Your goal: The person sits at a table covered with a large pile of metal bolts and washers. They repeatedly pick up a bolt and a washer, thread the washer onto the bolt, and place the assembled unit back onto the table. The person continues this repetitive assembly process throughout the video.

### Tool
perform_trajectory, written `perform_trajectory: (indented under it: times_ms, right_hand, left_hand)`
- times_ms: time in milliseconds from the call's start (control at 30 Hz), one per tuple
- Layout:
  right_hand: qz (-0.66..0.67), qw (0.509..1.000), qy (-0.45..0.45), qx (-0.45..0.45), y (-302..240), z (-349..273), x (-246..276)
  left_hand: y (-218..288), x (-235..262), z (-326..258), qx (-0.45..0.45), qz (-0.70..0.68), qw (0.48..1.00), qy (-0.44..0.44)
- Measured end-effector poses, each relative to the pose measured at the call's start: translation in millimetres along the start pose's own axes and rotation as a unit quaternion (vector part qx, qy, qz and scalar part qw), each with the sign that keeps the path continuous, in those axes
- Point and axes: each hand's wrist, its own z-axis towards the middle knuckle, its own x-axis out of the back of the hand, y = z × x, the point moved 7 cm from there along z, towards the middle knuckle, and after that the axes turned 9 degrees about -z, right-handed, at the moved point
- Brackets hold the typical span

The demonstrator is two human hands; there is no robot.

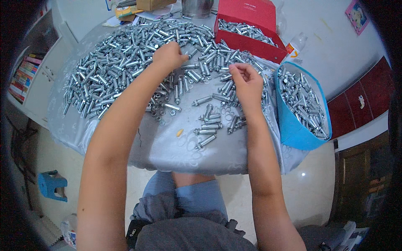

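A wide heap of silver expansion bolts (121, 54) covers the far and left part of the table. Over the middle of this heap is my left hand (168, 57), its fingers bent down and closed among the bolts; its fingertips are partly hidden, and one bolt (191, 53) lies right by them. My right hand (248, 83) is above the right part of the heap, fingers curled and thumb against the index finger; what it holds, if anything, cannot be made out. Below it lie several separate bolts (206, 131), and loose nuts (162, 113) lie near the heap's front edge.
A blue fabric bin (293, 134) full of bolts stands at the right. Behind it are an open red box (251, 44) with bolts and a clear plastic bottle (296, 44). A metal pot (197, 8) stands at the back. A small yellow piece (179, 132) lies on the silver tablecloth (167, 154).
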Motion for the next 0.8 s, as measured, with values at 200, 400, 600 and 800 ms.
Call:
perform_trajectory:
  times_ms: [200,400,600,800]
  right_hand:
    - [0.17,0.978,-0.086,-0.086,-10,-7,-11]
    - [0.199,0.956,-0.116,-0.184,-12,-19,-29]
    - [0.236,0.944,-0.096,-0.209,-3,-17,-28]
    - [0.255,0.935,-0.091,-0.231,0,-19,-29]
  left_hand:
    - [15,11,-71,0.071,-0.551,0.826,0.095]
    - [22,8,-70,-0.002,-0.635,0.768,0.078]
    - [28,-5,-78,-0.013,-0.634,0.773,0.023]
    - [36,-2,-85,-0.02,-0.629,0.776,0.041]
